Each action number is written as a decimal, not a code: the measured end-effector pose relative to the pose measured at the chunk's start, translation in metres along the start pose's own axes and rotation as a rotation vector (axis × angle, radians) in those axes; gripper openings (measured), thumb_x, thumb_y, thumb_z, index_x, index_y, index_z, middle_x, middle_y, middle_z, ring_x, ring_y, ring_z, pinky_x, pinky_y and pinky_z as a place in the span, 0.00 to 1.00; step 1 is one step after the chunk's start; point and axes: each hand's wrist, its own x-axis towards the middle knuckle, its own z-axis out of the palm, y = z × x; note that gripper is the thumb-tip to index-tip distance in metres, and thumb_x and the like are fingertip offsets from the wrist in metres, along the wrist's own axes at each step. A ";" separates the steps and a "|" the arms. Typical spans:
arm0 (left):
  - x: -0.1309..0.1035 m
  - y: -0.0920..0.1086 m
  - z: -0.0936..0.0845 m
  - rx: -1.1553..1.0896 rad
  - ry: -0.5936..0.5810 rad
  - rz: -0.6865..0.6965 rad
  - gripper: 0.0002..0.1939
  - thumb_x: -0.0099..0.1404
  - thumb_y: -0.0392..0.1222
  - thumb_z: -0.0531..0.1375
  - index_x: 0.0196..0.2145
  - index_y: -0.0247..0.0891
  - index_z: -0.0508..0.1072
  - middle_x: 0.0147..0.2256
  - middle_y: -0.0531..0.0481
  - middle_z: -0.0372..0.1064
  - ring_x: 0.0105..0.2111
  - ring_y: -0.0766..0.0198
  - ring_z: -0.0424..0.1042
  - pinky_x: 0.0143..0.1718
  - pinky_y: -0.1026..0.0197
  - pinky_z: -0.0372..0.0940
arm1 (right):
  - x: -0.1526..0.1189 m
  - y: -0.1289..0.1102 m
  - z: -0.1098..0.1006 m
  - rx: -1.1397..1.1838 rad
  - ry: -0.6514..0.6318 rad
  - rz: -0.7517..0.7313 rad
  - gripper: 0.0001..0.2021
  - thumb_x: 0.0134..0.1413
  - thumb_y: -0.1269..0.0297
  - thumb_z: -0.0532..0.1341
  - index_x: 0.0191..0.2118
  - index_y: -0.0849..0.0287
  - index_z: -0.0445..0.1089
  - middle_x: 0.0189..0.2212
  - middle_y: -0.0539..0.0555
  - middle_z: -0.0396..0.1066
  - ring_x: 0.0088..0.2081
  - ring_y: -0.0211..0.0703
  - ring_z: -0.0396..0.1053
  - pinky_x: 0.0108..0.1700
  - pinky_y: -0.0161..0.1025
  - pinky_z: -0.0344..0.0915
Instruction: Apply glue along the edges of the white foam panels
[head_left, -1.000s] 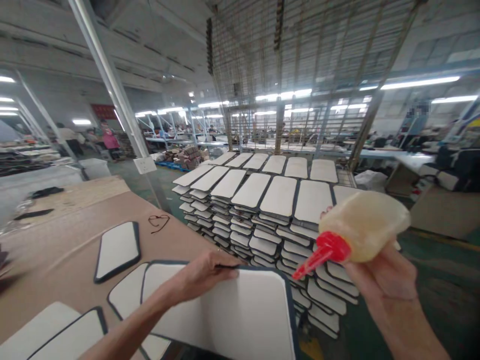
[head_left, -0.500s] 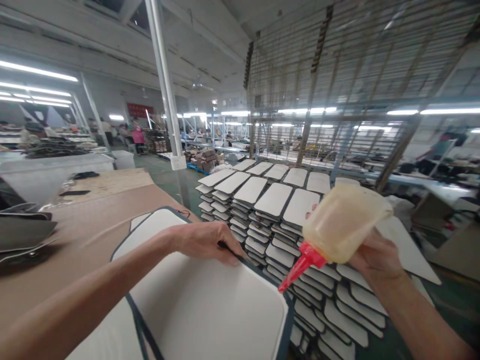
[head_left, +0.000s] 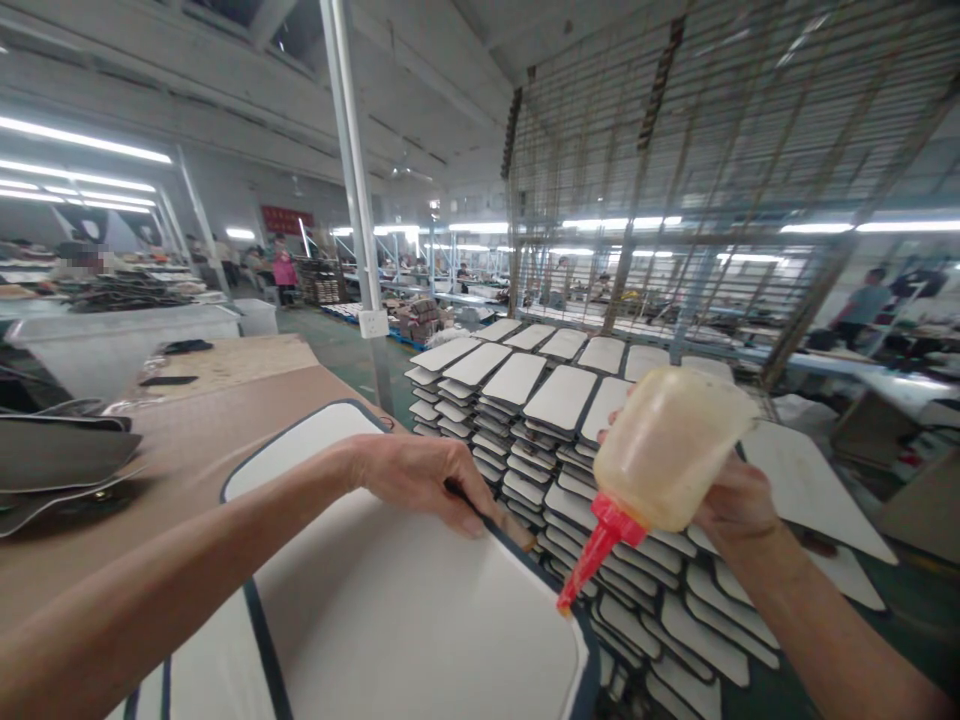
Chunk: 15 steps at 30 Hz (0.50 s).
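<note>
A white, dark-edged panel is pinched at its rim by the left hand; a cloudy, yellowish bottle, red nozzle tilted down near the panel's corner, is gripped by the right hand.

Bottle right of the panel, stacked panels behind both, table leftward.

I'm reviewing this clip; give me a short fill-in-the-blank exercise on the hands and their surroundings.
1. The left hand grips a white panel by its ____.
2. The right hand holds a bottle whose nozzle is coloured ____.
3. That nozzle points ____ rather than up.
4. The floor is coloured ____.

Missing words: edge; red; down; green.
</note>
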 end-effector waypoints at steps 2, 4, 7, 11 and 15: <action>-0.003 0.002 0.001 -0.014 0.003 0.010 0.15 0.59 0.40 0.61 0.42 0.31 0.77 0.35 0.46 0.76 0.35 0.58 0.72 0.35 0.69 0.64 | -0.003 0.002 -0.004 0.017 0.002 0.010 0.30 0.22 0.66 0.66 0.42 0.57 0.70 0.35 0.58 0.74 0.36 0.54 0.71 0.38 0.51 0.67; -0.006 0.004 0.002 -0.009 -0.011 0.000 0.15 0.60 0.39 0.59 0.43 0.31 0.77 0.38 0.47 0.76 0.36 0.59 0.72 0.36 0.71 0.64 | -0.006 0.002 -0.007 0.045 0.004 0.023 0.29 0.22 0.66 0.66 0.41 0.56 0.70 0.36 0.58 0.74 0.36 0.55 0.71 0.36 0.52 0.68; -0.009 0.006 0.004 0.012 -0.034 -0.025 0.15 0.62 0.38 0.57 0.44 0.29 0.76 0.41 0.47 0.75 0.38 0.60 0.71 0.38 0.71 0.63 | -0.011 0.000 -0.006 0.060 0.053 0.025 0.27 0.21 0.67 0.65 0.39 0.53 0.70 0.35 0.56 0.74 0.35 0.54 0.72 0.37 0.53 0.67; -0.011 0.006 0.004 0.030 -0.002 -0.034 0.16 0.62 0.40 0.56 0.45 0.31 0.76 0.41 0.47 0.75 0.40 0.57 0.71 0.40 0.68 0.63 | -0.015 -0.004 0.001 0.077 0.105 -0.007 0.27 0.19 0.70 0.65 0.38 0.52 0.69 0.34 0.53 0.74 0.43 0.58 0.69 0.46 0.56 0.62; -0.015 0.003 0.004 0.052 0.035 -0.037 0.16 0.62 0.41 0.56 0.47 0.35 0.75 0.40 0.49 0.75 0.40 0.57 0.71 0.41 0.67 0.63 | -0.022 -0.002 -0.005 0.077 0.157 -0.029 0.26 0.19 0.69 0.68 0.36 0.52 0.71 0.29 0.51 0.74 0.46 0.60 0.67 0.49 0.58 0.60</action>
